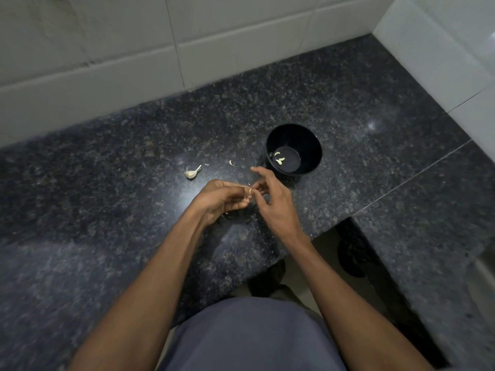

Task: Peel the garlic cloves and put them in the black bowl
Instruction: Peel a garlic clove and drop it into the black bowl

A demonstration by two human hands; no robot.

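Two bare hands met over the dark speckled granite countertop point(107, 183), which ran from the pale tiled wall point(107, 57) at the back toward the person standing at its front edge. Furthest left among the task's things lay a small whitish piece of a garlic bulb with a short stalk point(192, 172), resting on the stone well apart from either hand, up and to the left of them. A little to its right sat a thin curled scrap of pale garlic skin point(232, 163), also alone on the stone.

Next came the left hand point(219, 199), its fingers curled inward, pinching a small pale garlic clove point(249, 192) at its fingertips. The clove sat right between the two hands, mostly hidden by fingers. The right hand point(276, 204) touched it from the other side, thumb and a finger closing on it while the index finger stuck out straight toward the bowl. How much skin the clove kept was too small to tell.

Just beyond the right hand's fingertips stood the round black plastic bowl point(310, 145), upright on the counter, with a few peeled pale cloves point(279, 158) lying at the left side of its bottom.
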